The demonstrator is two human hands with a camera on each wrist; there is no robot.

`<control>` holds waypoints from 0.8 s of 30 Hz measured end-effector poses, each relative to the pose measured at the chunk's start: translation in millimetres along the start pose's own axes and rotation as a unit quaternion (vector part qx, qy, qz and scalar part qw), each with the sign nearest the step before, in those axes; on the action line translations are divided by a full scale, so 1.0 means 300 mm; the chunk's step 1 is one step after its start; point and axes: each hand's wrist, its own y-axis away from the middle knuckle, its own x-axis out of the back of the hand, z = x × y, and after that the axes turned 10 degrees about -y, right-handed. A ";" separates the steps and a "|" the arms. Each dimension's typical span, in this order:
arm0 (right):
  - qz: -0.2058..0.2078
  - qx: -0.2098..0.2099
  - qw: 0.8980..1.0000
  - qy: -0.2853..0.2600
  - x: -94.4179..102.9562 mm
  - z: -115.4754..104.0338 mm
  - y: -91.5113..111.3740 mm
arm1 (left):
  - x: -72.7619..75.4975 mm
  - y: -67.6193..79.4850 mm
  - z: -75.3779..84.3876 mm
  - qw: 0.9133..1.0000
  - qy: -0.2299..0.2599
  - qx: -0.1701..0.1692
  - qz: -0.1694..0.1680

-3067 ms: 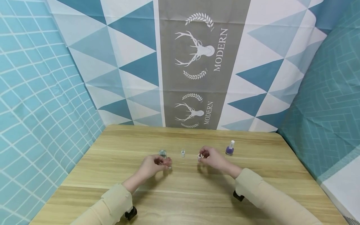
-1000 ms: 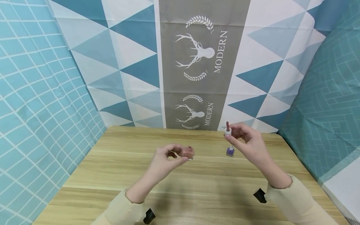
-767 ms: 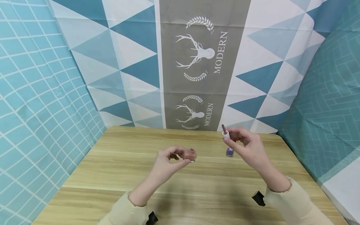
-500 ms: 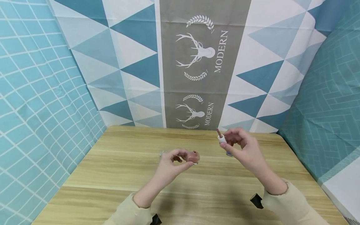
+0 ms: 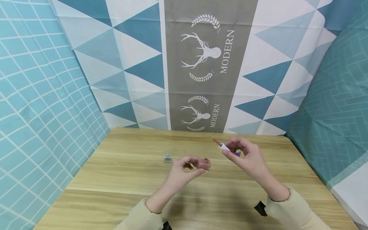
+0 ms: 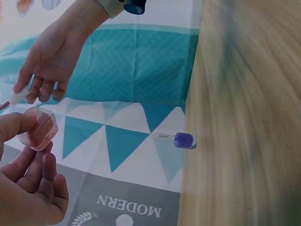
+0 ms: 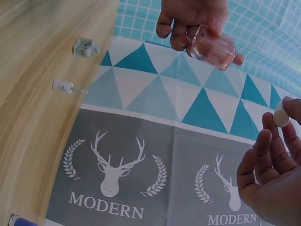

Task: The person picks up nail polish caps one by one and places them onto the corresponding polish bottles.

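The table (image 5: 100, 179) lies below the left hand (image 5: 179, 172), which pinches a pink bottle (image 5: 204, 164); the right hand (image 5: 249, 157) pinches a cap (image 5: 224, 147).

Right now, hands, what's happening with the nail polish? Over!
Left fingers hold pink bottle, uncapped. Right fingers hold white cap, brush showing. Nothing seen between brush and bottle.

We find the head view evenly bright, soft shadows on the surface (image 5: 115, 182); wrist views look dimmer, the left's top-left corner overexposed.
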 end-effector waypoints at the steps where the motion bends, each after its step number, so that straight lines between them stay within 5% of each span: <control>1: 0.001 -0.002 1.000 0.002 -0.002 -0.007 0.000 | -0.004 -0.002 -0.002 1.000 0.003 0.002 -0.002; 17: -0.019 0.003 1.000 0.016 -0.012 0.017 0.008 | -0.056 -0.018 -0.041 1.000 0.022 0.002 -0.002; 24: -0.025 0.014 0.999 0.031 -0.011 0.023 0.007 | -0.085 -0.029 -0.100 1.000 0.023 -0.003 0.006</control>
